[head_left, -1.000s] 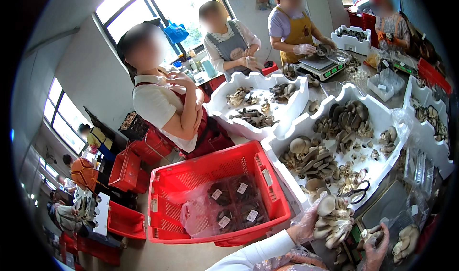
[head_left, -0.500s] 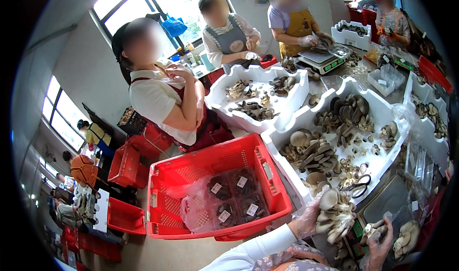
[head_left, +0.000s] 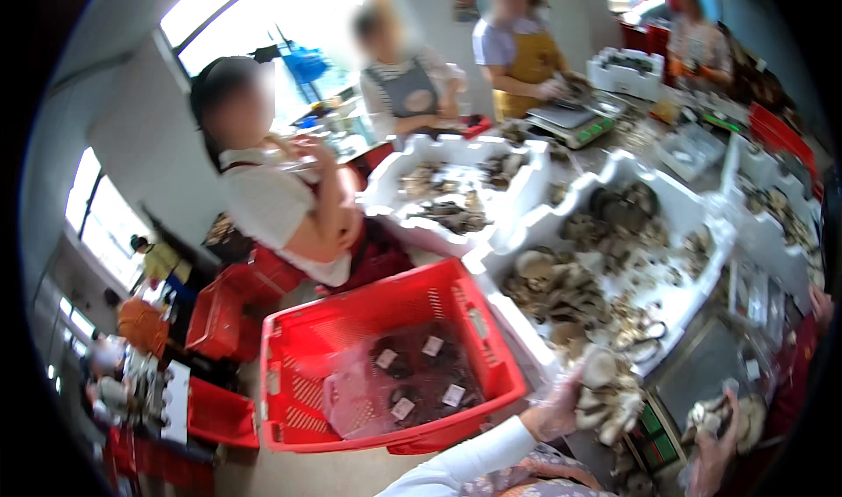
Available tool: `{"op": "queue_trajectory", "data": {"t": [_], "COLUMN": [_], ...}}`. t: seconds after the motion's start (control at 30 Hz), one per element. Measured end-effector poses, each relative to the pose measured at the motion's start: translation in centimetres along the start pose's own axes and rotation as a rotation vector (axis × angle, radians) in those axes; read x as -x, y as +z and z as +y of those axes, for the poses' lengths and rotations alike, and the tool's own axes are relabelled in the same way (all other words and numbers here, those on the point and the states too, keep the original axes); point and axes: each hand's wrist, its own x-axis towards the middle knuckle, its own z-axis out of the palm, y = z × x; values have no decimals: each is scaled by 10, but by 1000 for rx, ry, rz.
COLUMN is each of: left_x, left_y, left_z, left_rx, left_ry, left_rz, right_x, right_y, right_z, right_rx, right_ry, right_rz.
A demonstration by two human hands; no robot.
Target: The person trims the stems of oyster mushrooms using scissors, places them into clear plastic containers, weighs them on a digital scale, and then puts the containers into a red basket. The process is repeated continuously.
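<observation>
My left hand [head_left: 554,412], in a thin clear glove, is closed around a cluster of oyster mushrooms [head_left: 609,395] with grey caps and pale stems. At the lower right my right hand [head_left: 716,451], also in a clear glove, grips a smaller oyster mushroom piece [head_left: 702,414]. Right beside its fingers is another mushroom clump [head_left: 752,421]; whether the hand touches it is unclear. Between the hands lies a scale with a metal plate [head_left: 702,365] and a green panel [head_left: 653,436]. Black-handled scissors [head_left: 650,346] rest at the near edge of the white foam box [head_left: 537,337].
A red crate [head_left: 289,416] with labelled clear packs [head_left: 428,379] stands left of the foam box. Behind are a second foam box [head_left: 386,186] of mushrooms and another scale [head_left: 570,121]. Several co-workers stand around the table, one [head_left: 281,207] with folded arms. Clear trays [head_left: 756,297] lie right.
The whole view has shifted and blurred. My right hand has moved rightward with its mushroom piece, closer to the clump beside it. The left hand keeps its cluster.
</observation>
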Motion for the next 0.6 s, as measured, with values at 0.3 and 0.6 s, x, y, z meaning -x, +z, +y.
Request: {"op": "queue_trajectory", "data": {"t": [0.3, 0.6], "left_x": [7, -6], "left_y": [36, 20], "left_z": [2, -8], "left_rx": [-139, -57], "left_ry": [56, 108], "left_rz": [0, -165], "right_x": [-29, -45], "right_y": [-15, -36], "right_z": [-82, -101], "right_rx": [527, 774], "right_ry": [-266, -350], "right_rz": [60, -64]}}
